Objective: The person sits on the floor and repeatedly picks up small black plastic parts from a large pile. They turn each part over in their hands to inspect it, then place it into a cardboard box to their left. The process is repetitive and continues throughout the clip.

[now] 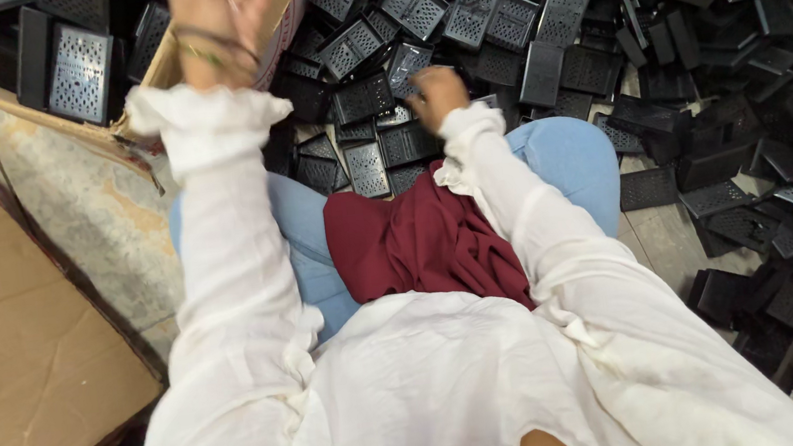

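My right hand [436, 95] reaches forward past my knee, fingers curled on a black perforated plastic plate [405, 59] at the near edge of a big heap of the same plates [491, 10]. My left hand [214, 11] is raised at the top of the view, blurred, over the rim of a cardboard box [158, 73]. Bracelets circle its wrist. Whether it holds anything is unclear. Both arms wear loose white sleeves.
More black plates [80, 70] lie stacked inside the box at upper left. A flat cardboard sheet [8, 341] covers the floor on the left. Loose black plates [778, 206] spread over the floor to the right. My blue-trousered knees and a dark red cloth [419, 240] lie below my hands.
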Action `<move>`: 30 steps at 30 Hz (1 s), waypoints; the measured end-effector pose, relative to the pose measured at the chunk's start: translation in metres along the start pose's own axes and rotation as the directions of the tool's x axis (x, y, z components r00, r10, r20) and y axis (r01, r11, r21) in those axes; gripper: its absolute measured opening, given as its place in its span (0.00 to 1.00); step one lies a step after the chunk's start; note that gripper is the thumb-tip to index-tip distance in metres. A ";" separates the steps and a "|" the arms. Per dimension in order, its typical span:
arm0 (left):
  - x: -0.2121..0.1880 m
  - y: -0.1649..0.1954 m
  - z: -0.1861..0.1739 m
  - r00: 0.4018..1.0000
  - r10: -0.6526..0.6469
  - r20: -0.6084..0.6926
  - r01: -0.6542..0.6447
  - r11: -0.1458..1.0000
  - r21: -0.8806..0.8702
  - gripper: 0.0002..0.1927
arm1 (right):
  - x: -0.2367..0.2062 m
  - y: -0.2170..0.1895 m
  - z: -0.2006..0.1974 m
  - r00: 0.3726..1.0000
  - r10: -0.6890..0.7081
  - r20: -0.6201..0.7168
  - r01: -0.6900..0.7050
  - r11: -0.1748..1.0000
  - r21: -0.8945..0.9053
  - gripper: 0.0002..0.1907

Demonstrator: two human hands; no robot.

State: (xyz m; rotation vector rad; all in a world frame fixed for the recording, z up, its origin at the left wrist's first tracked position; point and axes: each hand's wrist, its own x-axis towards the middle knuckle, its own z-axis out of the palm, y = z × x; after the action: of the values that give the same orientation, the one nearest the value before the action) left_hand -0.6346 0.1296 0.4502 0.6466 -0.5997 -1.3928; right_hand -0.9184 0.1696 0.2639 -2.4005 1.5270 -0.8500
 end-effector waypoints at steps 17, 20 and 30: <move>-0.058 -0.168 -0.051 0.683 -0.597 -0.421 0.711 0.675 0.196 0.33 | -0.025 -0.017 -0.005 0.881 0.411 0.235 -0.219 -0.087 0.972 0.07; -0.062 -0.170 -0.056 0.669 -0.733 -0.118 0.738 0.675 -0.010 0.35 | -0.037 -0.018 -0.015 0.982 0.045 0.182 -0.179 0.513 0.839 0.07; -0.065 -0.128 -0.037 0.805 -0.434 0.405 0.588 0.678 -0.441 0.32 | -0.015 0.076 -0.063 0.887 0.420 0.191 -0.261 0.798 -0.542 0.42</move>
State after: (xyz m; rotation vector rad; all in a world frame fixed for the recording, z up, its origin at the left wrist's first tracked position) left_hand -0.7017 0.1886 0.3314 0.1425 -0.1831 -2.1121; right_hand -1.0164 0.1576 0.2780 -2.2807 2.1570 0.0158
